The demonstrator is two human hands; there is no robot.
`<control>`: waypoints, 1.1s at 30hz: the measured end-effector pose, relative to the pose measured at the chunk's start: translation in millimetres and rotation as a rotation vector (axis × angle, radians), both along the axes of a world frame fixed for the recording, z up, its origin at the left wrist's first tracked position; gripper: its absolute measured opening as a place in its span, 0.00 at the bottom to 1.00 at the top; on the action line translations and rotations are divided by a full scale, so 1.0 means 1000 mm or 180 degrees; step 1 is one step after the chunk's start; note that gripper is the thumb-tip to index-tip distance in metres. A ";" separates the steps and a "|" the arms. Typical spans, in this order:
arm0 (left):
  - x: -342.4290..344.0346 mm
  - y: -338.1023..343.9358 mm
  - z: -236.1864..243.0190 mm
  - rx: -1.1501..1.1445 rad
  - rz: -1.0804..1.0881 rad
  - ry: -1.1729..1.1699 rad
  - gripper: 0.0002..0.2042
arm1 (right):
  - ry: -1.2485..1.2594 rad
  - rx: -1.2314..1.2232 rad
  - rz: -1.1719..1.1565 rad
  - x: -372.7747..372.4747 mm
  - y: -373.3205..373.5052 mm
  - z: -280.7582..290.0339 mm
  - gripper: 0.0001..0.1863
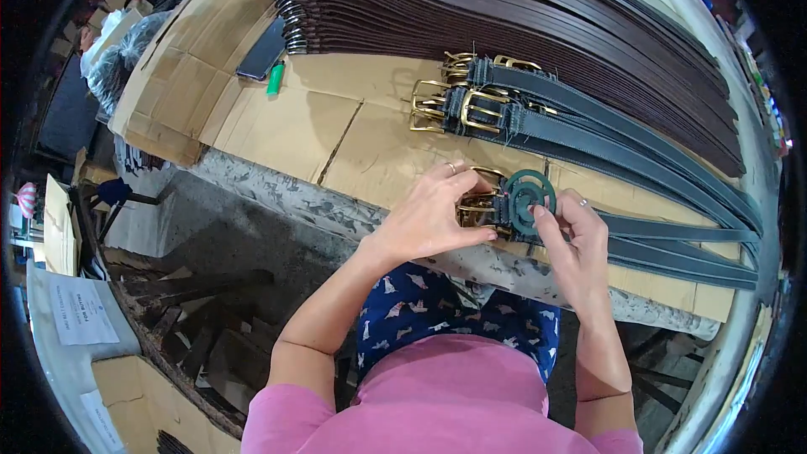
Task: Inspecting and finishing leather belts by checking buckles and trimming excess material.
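Note:
My left hand (pixel 432 212) is closed on the brass buckle end (pixel 476 211) of a grey-blue leather belt at the near edge of the cardboard-covered bench. My right hand (pixel 576 246) pinches a dark green round ringed piece (pixel 519 189) lying over that buckle end. The straps (pixel 672 230) run off to the right. Just behind, more grey-blue belts (pixel 588 128) with gold buckles (pixel 477 113) lie piled.
A long stack of dark brown straps (pixel 504 8) fills the back. A phone (pixel 261 48) and a small green object (pixel 275 78) sit on the cardboard (pixel 303 118). At left are plastic-wrapped bundles (pixel 126 55) and a cardboard box (pixel 147 395).

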State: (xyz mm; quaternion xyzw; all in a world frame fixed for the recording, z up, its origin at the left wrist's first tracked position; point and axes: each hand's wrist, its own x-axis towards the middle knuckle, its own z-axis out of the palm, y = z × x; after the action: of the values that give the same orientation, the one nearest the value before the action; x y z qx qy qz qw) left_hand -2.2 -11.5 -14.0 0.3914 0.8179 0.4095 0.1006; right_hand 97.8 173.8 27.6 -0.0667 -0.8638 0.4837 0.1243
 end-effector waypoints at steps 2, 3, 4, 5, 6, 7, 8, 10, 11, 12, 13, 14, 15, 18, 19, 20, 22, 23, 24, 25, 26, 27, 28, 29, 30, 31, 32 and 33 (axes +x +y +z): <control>0.001 0.000 -0.001 0.0086 0.0013 0.0009 0.26 | 0.0050 0.0059 0.0055 -0.002 -0.002 0.001 0.10; 0.001 0.001 -0.001 0.0170 -0.0006 -0.0019 0.25 | 0.0059 0.0194 0.0065 -0.002 -0.002 0.001 0.10; 0.000 0.001 -0.001 0.0253 -0.0024 -0.0047 0.24 | 0.0069 0.0328 0.0077 -0.003 -0.003 0.001 0.10; 0.001 0.002 -0.001 0.0269 -0.0017 -0.0055 0.24 | 0.0061 0.0344 0.0084 -0.004 -0.004 0.002 0.10; 0.001 0.002 -0.001 0.0265 -0.0014 -0.0048 0.25 | 0.0059 0.0375 0.0087 -0.005 -0.005 0.004 0.10; 0.001 0.002 -0.001 0.0261 -0.0010 -0.0041 0.25 | 0.0057 0.0406 0.0090 -0.005 -0.006 0.006 0.10; 0.001 0.001 -0.001 0.0271 -0.0002 -0.0047 0.25 | 0.0051 0.0416 0.0099 -0.006 -0.007 0.007 0.10; 0.001 0.002 0.000 0.0279 -0.0016 -0.0094 0.24 | 0.0004 0.0487 0.0056 -0.006 -0.007 0.009 0.10; 0.001 0.003 -0.001 0.0293 -0.0014 -0.0100 0.24 | -0.0001 0.0501 0.0058 -0.006 -0.007 0.010 0.10; 0.002 0.002 -0.002 0.0343 -0.0016 -0.0040 0.24 | -0.0057 0.0462 0.0038 -0.005 -0.007 0.009 0.10; 0.002 0.002 -0.003 0.0392 -0.0019 0.0021 0.24 | -0.0113 0.0422 0.0017 -0.005 -0.007 0.009 0.10; 0.002 0.003 -0.004 0.0399 -0.0012 0.0016 0.24 | -0.0118 0.0429 0.0024 -0.005 -0.007 0.008 0.10; 0.002 0.003 -0.004 0.0416 -0.0028 0.0033 0.24 | -0.0094 0.0448 0.0027 -0.005 -0.007 0.009 0.10; 0.002 0.003 -0.001 0.0417 -0.0036 0.0055 0.24 | -0.0078 0.0447 0.0011 -0.005 -0.009 0.010 0.10; 0.002 0.003 -0.001 0.0397 -0.0028 0.0064 0.24 | -0.0084 0.0426 -0.0006 -0.006 -0.009 0.011 0.10; 0.002 0.003 -0.001 0.0394 -0.0027 0.0061 0.24 | -0.0087 0.0423 -0.0005 -0.006 -0.010 0.013 0.10; 0.002 0.003 -0.003 0.0442 -0.0030 0.0076 0.23 | -0.0117 0.0482 -0.0014 -0.007 -0.012 0.016 0.10; 0.001 0.003 -0.003 0.0449 -0.0030 0.0074 0.23 | -0.0119 0.0489 -0.0013 -0.008 -0.012 0.015 0.10; 0.002 0.004 -0.002 0.0431 -0.0036 0.0046 0.23 | -0.0091 0.0587 0.0007 -0.008 -0.011 0.014 0.10; 0.002 0.004 -0.001 0.0414 -0.0043 0.0019 0.23 | -0.0062 0.0686 0.0027 -0.008 -0.010 0.014 0.09; 0.001 0.004 0.000 0.0413 -0.0042 0.0016 0.23 | -0.0065 0.0686 0.0028 -0.009 -0.010 0.015 0.09; 0.001 0.004 0.000 0.0394 -0.0029 0.0050 0.23 | -0.0098 0.0643 0.0045 -0.010 -0.011 0.017 0.10; 0.001 0.004 -0.001 0.0376 -0.0017 0.0084 0.23 | -0.0131 0.0601 0.0061 -0.011 -0.011 0.017 0.10; 0.001 0.003 -0.001 0.0376 -0.0011 0.0079 0.23 | -0.0136 0.0601 0.0067 -0.012 -0.011 0.017 0.10; 0.001 0.004 -0.001 0.0411 -0.0019 0.0057 0.23 | -0.0130 0.0657 0.0075 -0.012 -0.011 0.017 0.10; 0.001 0.004 -0.001 0.0446 -0.0026 0.0035 0.23 | -0.0125 0.0714 0.0084 -0.013 -0.011 0.018 0.11; 0.001 0.004 -0.002 0.0452 -0.0025 0.0032 0.23 | -0.0128 0.0719 0.0086 -0.013 -0.012 0.019 0.11; 0.001 0.004 -0.002 0.0451 -0.0016 0.0009 0.23 | -0.0154 0.0758 0.0106 -0.013 -0.012 0.021 0.11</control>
State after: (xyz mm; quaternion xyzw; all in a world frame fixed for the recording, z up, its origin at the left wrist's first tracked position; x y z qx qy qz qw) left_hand -0.8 -7.2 -16.2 0.4001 0.7861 0.4655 0.0724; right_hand 84.8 161.5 48.5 -0.0487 -0.9188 0.3780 0.1025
